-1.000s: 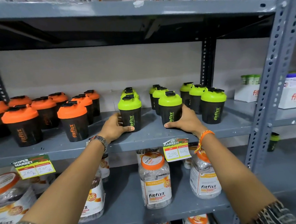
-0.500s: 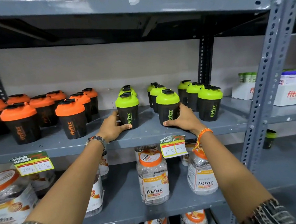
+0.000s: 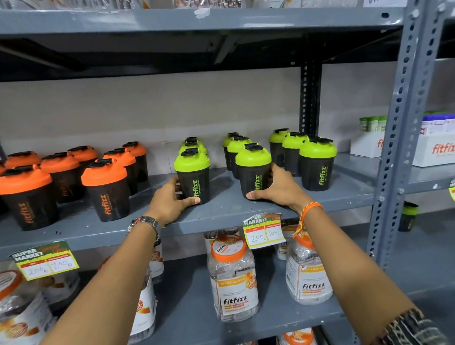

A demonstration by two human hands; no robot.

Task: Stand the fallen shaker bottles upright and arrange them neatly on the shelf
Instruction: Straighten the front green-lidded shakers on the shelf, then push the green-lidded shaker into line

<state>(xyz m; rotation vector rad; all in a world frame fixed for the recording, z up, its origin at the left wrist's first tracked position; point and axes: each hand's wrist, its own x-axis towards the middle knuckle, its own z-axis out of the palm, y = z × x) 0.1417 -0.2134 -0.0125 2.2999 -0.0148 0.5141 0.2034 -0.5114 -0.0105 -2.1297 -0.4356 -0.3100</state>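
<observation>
Grey metal shelf (image 3: pixel 223 214) carries upright shakers in rows: orange shakers (image 3: pixel 106 189) on the left, green shakers (image 3: pixel 317 163) centre to right. At the front edge hang two price tags (image 3: pixel 263 231). On the shelf's right end, past the post, white boxes (image 3: pixel 441 148). Lower shelf (image 3: pixel 191 314) carries clear jars (image 3: pixel 233 277) with orange lids.

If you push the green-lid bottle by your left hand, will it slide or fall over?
Pushed low, as the left hand holds it, the green-lid bottle probably slides: the shelf looks smooth. Its base looks narrower than its top, so a high push might tip it.
</observation>
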